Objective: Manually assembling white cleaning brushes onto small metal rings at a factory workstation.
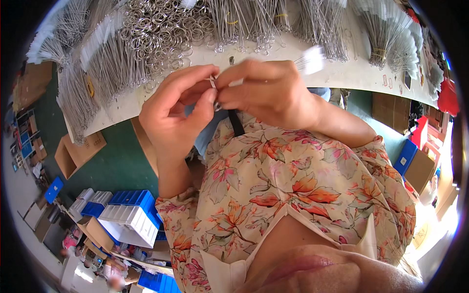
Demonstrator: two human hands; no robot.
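In front of my chest both hands meet, just over the table's near edge. My left hand (pixel 168 107) is closed in a pinch, thumb and forefinger on a small shiny metal piece (pixel 213 83). The fingertips of my right hand (pixel 273 90) close on the same piece from the other side. A rounded metal bit (pixel 217 106) shows below the fingertips; whether it is a ring or a wire loop I cannot tell. White brush bristles (pixel 311 61) stick out beyond my right knuckles, blurred; whether that hand holds them is hidden.
On the white table (pixel 354 73) lies a heap of metal rings (pixel 163 31), with wire-handled brushes (pixel 105 63) on its left and bundled ones (pixel 383 34) on the right. Cardboard boxes (pixel 80 151) and stacked plastic bins (pixel 129 212) stand on the green floor. Other people are far off at lower left.
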